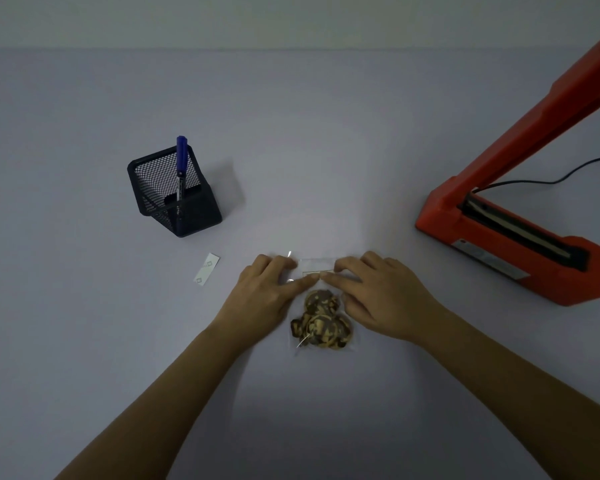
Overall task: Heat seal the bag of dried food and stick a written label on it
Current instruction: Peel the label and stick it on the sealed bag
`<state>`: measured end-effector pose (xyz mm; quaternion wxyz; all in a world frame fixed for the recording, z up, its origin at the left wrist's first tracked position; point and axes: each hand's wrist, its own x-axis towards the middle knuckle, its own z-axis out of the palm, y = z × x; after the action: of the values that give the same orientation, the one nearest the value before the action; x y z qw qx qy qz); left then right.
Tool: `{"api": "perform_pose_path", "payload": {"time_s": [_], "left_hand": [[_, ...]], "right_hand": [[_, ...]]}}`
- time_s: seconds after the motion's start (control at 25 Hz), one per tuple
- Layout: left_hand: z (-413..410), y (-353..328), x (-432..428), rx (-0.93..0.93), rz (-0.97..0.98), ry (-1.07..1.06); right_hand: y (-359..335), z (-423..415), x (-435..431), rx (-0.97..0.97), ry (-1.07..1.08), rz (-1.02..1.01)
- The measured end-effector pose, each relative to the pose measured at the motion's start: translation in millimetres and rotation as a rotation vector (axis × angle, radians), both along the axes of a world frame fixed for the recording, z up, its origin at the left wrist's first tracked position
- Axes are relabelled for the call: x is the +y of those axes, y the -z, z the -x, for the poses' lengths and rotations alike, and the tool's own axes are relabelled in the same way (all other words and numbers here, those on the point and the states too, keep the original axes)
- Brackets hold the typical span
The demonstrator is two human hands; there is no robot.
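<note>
Pale table (84,306) | one bag (321,318) | left hand (267,292), right hand (378,296) released, flat on it | one marker (181,168)

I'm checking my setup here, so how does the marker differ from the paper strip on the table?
The marker stands upright in the mesh holder; the paper strip lies flat on the bare table. The marker is blue and rounded; the strip is white and thin. The marker sits farther from the hands; the strip lies closer, just beyond the left hand. Both are left of the bag and untouched.
</note>
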<state>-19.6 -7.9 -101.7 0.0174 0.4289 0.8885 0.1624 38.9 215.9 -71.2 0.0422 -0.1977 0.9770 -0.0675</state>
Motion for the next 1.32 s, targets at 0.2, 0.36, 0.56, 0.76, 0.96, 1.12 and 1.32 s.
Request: {"api": "perform_pose_path", "payload": {"time_s": [0.2,0.36,0.56,0.76,0.96,1.12,1.32], "left_hand": [[4,3,-2,-0.034,-0.055,-0.024],[1,7,-4,-0.041,-0.132,-0.054],[-4,6,1,-0.098,-0.274,-0.167],[-33,-12,5,-0.272,-0.423,-0.451],[-70,-25,8,-0.485,-0.37,-0.588],[-53,-32,21,-0.548,-0.391,-0.631],[45,-51,52,-0.457,-0.587,-0.647]], "right_hand": [[1,-1,2,-0.007,0.033,0.018],[2,-3,4,-0.041,0.058,0.082],[3,-7,5,-0.138,0.2,0.385],[0,-38,-19,-0.165,0.632,0.777],[-11,-69,-52,-0.405,0.887,0.923],[-15,-47,-64,-0.394,0.923,1.066],[-26,55,-42,-0.144,0.86,1.124]]}}
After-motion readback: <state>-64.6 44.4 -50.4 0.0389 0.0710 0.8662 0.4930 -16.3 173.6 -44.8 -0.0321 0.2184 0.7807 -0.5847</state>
